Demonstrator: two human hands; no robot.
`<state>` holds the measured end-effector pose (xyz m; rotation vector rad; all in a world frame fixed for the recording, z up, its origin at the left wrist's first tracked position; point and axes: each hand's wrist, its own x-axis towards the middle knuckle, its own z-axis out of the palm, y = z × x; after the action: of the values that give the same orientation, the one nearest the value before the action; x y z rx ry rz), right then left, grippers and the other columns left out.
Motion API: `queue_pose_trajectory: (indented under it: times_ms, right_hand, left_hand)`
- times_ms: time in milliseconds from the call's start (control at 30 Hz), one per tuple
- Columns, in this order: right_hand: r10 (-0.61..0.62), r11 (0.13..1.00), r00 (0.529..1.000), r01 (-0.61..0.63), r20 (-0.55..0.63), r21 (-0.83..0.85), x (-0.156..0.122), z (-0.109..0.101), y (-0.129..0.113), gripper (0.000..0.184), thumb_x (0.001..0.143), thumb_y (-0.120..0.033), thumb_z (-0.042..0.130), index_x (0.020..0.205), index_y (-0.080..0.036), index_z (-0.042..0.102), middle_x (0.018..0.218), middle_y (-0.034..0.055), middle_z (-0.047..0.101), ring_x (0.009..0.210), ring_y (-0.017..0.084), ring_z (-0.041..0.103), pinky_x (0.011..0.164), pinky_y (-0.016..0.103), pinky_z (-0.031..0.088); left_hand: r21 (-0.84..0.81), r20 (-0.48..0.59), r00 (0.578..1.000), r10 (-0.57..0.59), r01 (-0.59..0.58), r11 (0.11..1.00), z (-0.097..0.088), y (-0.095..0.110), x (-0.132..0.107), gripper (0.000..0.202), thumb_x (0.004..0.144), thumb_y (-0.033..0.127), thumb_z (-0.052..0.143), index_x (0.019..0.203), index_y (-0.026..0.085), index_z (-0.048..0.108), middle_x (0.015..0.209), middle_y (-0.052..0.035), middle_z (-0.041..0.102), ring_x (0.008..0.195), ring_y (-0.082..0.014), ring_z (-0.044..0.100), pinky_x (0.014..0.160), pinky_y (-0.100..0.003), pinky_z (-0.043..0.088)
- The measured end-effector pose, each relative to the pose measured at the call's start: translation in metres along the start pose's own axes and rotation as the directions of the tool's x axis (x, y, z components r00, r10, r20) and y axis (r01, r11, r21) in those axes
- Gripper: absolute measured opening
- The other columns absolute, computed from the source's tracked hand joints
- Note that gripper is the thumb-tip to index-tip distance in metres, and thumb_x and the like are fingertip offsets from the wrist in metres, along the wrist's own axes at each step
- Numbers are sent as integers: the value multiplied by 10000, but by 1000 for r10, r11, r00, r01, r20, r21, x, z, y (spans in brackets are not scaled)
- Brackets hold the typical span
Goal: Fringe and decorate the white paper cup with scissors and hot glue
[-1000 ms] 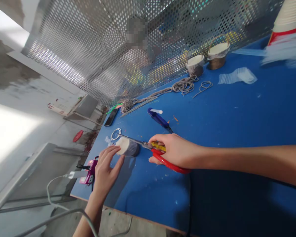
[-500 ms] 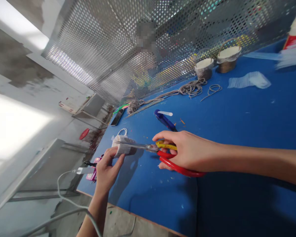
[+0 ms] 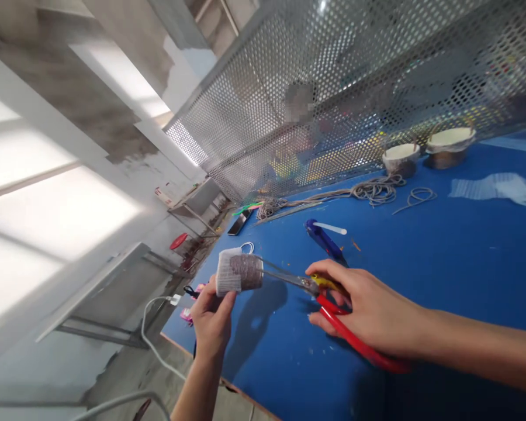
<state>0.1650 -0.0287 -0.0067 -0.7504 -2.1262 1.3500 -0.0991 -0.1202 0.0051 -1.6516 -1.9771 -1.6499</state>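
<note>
Between the thumb and fingers of my left hand (image 3: 213,318) is a small cup (image 3: 249,272), tilted on its side above the table. Grey-brown cord wraps its base end, and white ribbed fabric covers the rim end. My right hand (image 3: 363,301) grips scissors (image 3: 289,278) with red and yellow handles. Their blades are parted and point left, with the tips at the cup's corded end; whether they touch it I cannot tell. Behind the scissors lies a blue glue gun (image 3: 324,241) with a white glue stick poking out.
Along the perforated metal screen (image 3: 333,88) lie bundles of grey cord (image 3: 374,190) and a phone (image 3: 240,223). Two cord-wrapped baskets (image 3: 449,146) stand at the back right near white ribbed fabric (image 3: 495,188). A white cable (image 3: 151,345) hangs past the table's left edge.
The cup has turned so its corded end faces the scissors. The scissor blades have opened and moved from over the fabric to the corded end. The whole view has shifted.
</note>
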Motion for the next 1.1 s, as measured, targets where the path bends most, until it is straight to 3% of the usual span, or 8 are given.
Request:
queue_pose_trajectory:
  times_ms: [133, 333, 500, 633, 733, 833, 1100]
  right_hand:
    - [0, 999, 1000, -1, 27, 42, 2, 15, -6, 437, 735, -347, 691, 1126, -229, 535, 636, -72, 454, 540, 109, 427, 523, 231, 348]
    - [5, 995, 996, -14, 94, 98, 2, 24, -8, 386, 728, -293, 691, 1072, -216, 534, 589, -86, 436, 529, 103, 392, 507, 223, 330]
    - [30, 978, 976, -73, 214, 197, -1, 10, -3, 339, 746, -340, 690, 1020, -211, 537, 616, -80, 456, 531, 94, 399, 514, 215, 354]
    - [57, 983, 959, -103, 278, 151, -3, -2, -3, 325, 740, -361, 694, 984, -182, 576, 624, -70, 452, 546, 90, 379, 501, 204, 349]
    - [78, 985, 948, -120, 307, 121, -3, -3, -1, 360, 736, -371, 704, 1013, -164, 603, 623, -64, 474, 548, 90, 399, 501, 200, 352]
    - [83, 989, 949, -116, 306, 92, -2, 1, 2, 363, 737, -383, 707, 1008, -158, 616, 613, -64, 478, 543, 88, 393, 499, 199, 345]
    - [0, 998, 971, -15, 240, 61, 7, 11, 7, 314, 758, -407, 677, 947, -166, 605, 633, -60, 477, 553, 88, 370, 526, 210, 347]
  left_hand:
    - [-11, -68, 998, -1, 1, 1000, 9, 7, -12, 95, 712, 275, 672, 763, 201, 640, 771, -12, 695, 748, -185, 655, 690, -287, 533]
    - [-56, -75, 995, -73, 69, 996, 12, 13, -23, 159, 735, 324, 687, 811, 186, 663, 785, -15, 711, 757, -181, 663, 702, -270, 537]
    - [-88, 29, 992, -123, 125, 988, 5, 8, -18, 241, 743, 378, 713, 874, 180, 670, 772, -22, 708, 709, -172, 662, 661, -265, 547]
    - [-198, 120, 982, -149, 171, 965, 2, 7, -10, 402, 720, 386, 749, 1059, 209, 623, 866, -39, 734, 754, -186, 687, 675, -292, 562]
    - [-190, 150, 980, -132, 160, 969, 0, 6, -6, 377, 708, 382, 760, 1028, 214, 652, 841, -31, 737, 715, -170, 675, 653, -278, 554]
    - [-105, 139, 985, -97, 112, 988, -1, 5, -4, 305, 698, 385, 761, 938, 205, 704, 844, -35, 736, 712, -165, 658, 647, -269, 547]
    - [-83, 105, 992, -66, 75, 994, 6, 6, -10, 327, 716, 398, 742, 971, 198, 709, 887, -54, 740, 765, -193, 682, 686, -298, 569]
